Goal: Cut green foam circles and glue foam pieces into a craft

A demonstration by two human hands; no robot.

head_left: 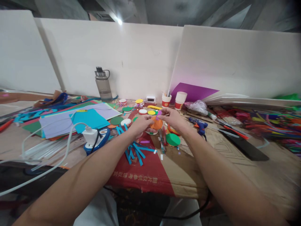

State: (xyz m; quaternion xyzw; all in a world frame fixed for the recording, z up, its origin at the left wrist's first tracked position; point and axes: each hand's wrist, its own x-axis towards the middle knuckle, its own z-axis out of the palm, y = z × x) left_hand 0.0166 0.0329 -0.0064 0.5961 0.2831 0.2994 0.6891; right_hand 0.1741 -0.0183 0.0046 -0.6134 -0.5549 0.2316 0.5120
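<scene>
My left hand (143,123) is closed round a small piece with an orange disc (156,123) on it. Beside it, my right hand (171,116) pinches a small purple paper piece (159,113) against the orange disc's upper edge. Whether the purple piece is stuck to the disc I cannot tell. Below the hands lie blue paper strips (138,152) and a loose purple strip (145,142). A green-topped round piece (173,139) sits under my right forearm, near some pens (162,141). Several similar round pieces with white, yellow and green tops stand behind the hands.
A power strip (97,142) with a white plug and coloured paper sheets (89,121) are at the left. A blue glue gun (201,127), scissors (232,130) and pipe cleaners (279,122) lie right. A bottle (102,84) and paper cups (180,99) stand at the back.
</scene>
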